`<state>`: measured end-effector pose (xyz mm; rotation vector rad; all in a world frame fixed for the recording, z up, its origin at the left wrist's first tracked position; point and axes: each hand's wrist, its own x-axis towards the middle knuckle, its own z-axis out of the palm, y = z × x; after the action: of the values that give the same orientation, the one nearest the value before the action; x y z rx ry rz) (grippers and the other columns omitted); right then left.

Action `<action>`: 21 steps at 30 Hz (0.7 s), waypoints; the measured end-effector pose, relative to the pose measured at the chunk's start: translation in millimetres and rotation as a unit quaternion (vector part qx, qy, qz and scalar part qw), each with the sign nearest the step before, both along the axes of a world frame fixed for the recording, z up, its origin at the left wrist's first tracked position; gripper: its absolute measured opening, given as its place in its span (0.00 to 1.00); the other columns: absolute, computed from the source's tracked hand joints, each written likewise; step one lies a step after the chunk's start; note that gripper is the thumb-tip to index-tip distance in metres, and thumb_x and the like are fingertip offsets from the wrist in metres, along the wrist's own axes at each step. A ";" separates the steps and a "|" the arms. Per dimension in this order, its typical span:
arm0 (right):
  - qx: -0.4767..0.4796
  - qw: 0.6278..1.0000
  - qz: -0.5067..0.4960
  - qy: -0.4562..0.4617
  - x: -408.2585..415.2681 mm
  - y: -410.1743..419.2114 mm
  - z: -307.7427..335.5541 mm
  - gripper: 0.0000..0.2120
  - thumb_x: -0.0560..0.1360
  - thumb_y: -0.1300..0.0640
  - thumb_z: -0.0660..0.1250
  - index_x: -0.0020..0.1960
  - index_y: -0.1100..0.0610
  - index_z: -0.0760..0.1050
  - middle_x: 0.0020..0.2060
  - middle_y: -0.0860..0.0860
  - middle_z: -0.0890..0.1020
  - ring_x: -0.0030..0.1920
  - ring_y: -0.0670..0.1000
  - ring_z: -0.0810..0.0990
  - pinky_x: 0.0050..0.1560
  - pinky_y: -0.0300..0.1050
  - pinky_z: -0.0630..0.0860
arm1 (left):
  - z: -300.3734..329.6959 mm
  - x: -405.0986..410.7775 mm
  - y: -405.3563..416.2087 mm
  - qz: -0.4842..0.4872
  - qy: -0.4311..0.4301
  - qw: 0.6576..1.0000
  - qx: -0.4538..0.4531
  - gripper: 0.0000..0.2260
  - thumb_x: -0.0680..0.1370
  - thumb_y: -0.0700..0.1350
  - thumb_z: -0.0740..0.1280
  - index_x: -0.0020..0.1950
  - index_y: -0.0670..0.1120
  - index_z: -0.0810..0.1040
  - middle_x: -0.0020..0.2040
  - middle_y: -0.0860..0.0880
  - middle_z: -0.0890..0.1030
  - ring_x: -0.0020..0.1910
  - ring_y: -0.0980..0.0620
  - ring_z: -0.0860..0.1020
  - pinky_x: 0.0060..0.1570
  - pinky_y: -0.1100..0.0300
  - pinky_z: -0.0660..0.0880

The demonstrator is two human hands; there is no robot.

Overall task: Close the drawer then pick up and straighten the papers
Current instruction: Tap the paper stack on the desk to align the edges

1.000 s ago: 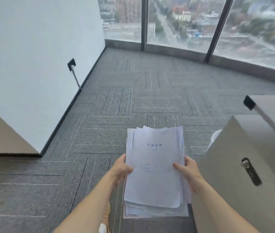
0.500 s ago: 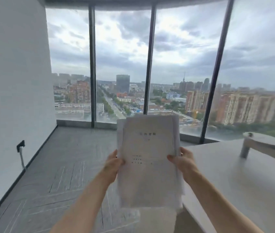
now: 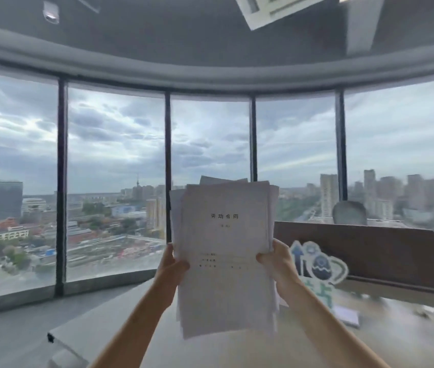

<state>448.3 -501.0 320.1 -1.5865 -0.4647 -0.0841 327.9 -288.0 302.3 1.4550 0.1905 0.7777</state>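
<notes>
Two hands grip papers [image 3: 223, 256] upright above tabletop [image 3: 136, 322]: left hand [image 3: 170, 269] and right hand [image 3: 276, 261] shut on side edges. Sheets uneven; long axis points down to tabletop.

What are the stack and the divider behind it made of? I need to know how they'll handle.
Stack: thin white printed paper; light shows through and sheet edges fan unevenly. Divider: looks like matte dark brown board, perhaps wood laminate or felt; blur leaves it open. Both hands grip the stack.

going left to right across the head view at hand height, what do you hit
left hand → white stack of printed papers → right hand → blue and green cartoon cutout sign → dark brown desk partition panel
</notes>
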 end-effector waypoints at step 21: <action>0.018 0.986 -0.160 0.033 102.3 -105.5 -116.0 0.21 0.71 0.75 0.57 0.54 0.54 0.77 0.39 0.46 0.81 0.36 0.40 0.80 0.37 0.34 0.73 | -112.4 195.0 -93.5 -0.091 0.098 0.990 0.035 0.16 0.66 0.30 0.57 0.52 0.38 0.72 0.44 0.42 0.75 0.42 0.48 0.73 0.41 0.55 0.69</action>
<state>550.6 -606.5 204.2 -1.6115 -0.1517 -0.2819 522.9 -381.5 190.0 1.5920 0.1782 0.4960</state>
